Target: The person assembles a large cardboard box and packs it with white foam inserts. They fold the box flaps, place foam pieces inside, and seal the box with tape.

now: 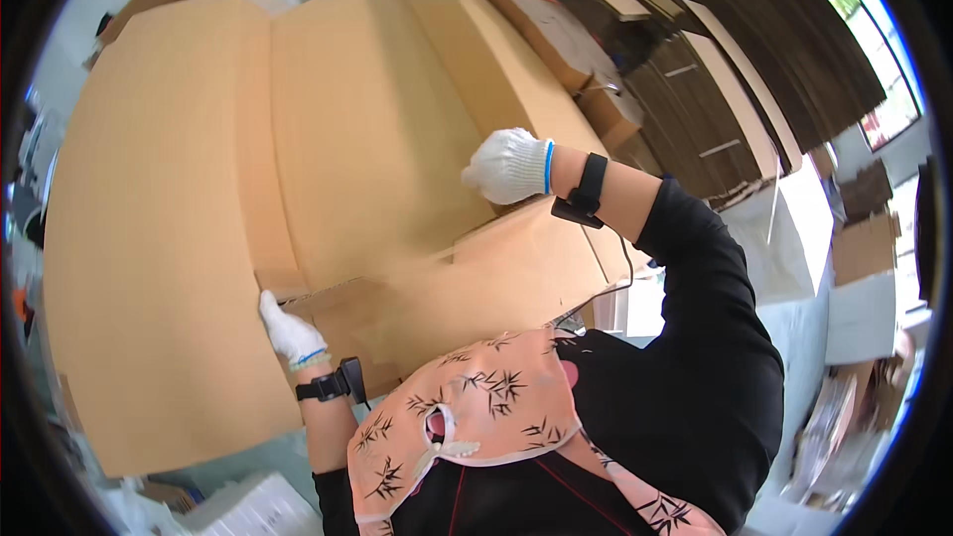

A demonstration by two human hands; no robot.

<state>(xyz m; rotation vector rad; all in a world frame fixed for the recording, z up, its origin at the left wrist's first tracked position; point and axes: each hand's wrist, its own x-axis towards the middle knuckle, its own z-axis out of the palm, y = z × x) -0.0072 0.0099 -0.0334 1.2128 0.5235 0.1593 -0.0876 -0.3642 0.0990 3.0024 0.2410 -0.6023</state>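
Observation:
A big brown cardboard box (357, 129) lies open in front of me. Its wide left flap (149, 218) is folded outward, and a right-hand panel (462, 50) stands raised. On the near side a flap (476, 283) leans toward my body. My left hand (291, 330), in a white knit glove, grips the cardboard at the near left corner, where the left flap meets the near side; part of its fingers is hidden. Above the box's near right part, my right hand (508, 167), gloved too, is curled closed. Whatever may be inside its fingers is hidden.
Flattened brown cardboard stacks (695, 109) rise at the right, with a long closed carton (541, 30) beside the box. A white wrapped block (784, 228) stands at right. At lower left lies a white package (253, 511). A black cable (627, 273) hangs from my right wrist strap.

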